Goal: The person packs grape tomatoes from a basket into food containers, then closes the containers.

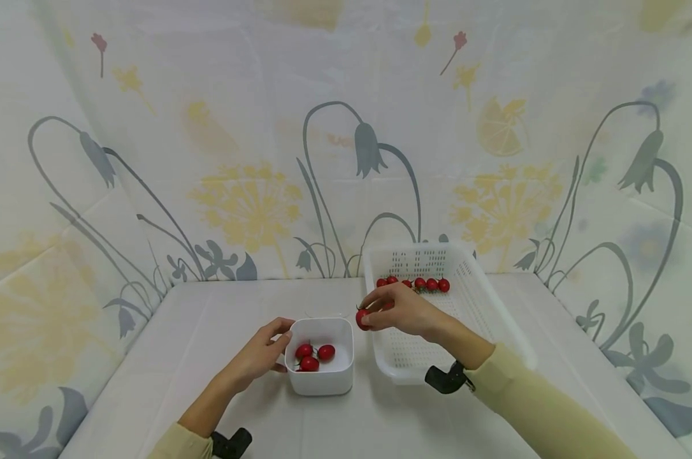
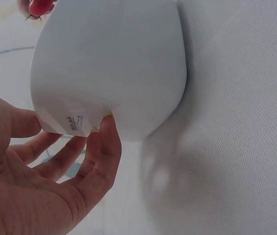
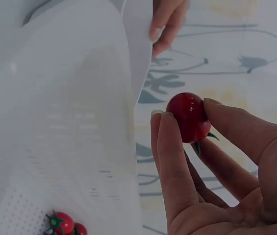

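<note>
A cherry tomato (image 3: 187, 116) with a green stem end is pinched between the thumb and fingertips of my right hand (image 1: 406, 310). In the head view that tomato (image 1: 362, 319) hangs in the air between the white square box and the basket. My left hand (image 1: 258, 352) holds the box (image 1: 320, 384) at its left side, thumb at the rim and fingers against the outer wall. Inside the box lie three red cherry tomatoes (image 1: 308, 364). Several more tomatoes (image 1: 432, 284) sit in a row toward the far end of the white perforated basket (image 1: 400, 377).
The basket stands right of the box, a narrow gap between them, its raised walls below my right forearm. A white cloth (image 1: 208, 306) covers the table. Behind it rises a flower-printed curtain (image 1: 254, 115). Black wrist cameras (image 1: 446, 378) are strapped at both sleeves.
</note>
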Available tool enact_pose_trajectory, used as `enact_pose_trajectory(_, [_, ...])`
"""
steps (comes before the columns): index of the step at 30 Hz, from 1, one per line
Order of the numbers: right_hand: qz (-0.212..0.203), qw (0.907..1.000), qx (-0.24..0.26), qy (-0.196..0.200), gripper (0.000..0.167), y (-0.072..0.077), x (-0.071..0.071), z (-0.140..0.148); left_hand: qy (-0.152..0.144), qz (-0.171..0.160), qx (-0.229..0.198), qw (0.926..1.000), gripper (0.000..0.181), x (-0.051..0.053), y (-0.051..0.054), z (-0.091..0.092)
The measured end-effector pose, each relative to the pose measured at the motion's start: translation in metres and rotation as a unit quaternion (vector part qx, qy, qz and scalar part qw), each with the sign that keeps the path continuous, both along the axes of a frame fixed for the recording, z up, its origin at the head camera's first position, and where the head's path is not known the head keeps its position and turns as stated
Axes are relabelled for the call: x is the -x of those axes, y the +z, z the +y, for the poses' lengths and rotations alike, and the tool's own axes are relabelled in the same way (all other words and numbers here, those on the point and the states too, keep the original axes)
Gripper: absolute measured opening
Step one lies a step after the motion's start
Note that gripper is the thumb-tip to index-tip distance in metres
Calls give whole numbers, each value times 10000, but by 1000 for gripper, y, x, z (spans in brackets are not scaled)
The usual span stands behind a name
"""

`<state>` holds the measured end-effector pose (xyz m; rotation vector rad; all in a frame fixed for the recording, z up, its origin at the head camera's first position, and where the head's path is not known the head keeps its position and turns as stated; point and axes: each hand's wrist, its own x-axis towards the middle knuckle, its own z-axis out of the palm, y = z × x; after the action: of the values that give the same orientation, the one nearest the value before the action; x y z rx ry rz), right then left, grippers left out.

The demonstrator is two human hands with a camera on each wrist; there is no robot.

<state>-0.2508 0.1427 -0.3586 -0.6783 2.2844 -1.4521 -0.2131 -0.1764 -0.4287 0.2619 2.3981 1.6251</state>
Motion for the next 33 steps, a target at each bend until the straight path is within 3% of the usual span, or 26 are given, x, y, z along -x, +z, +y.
enact_pose_trajectory(8, [42,10000,10,27,27,-4,-6,-19,2,-11,24,10000,36,1,-1,0])
enact_pose_trajectory(15, [457,9982,-379,90,24,-11,-11,-39,-30,3,-14,10000,35,1,-1,-1])
enact_pose_trajectory(33, [877,9935,-673,259,21,-30,-18,-84,-109,38,-51,9999,34,0,0,-1])
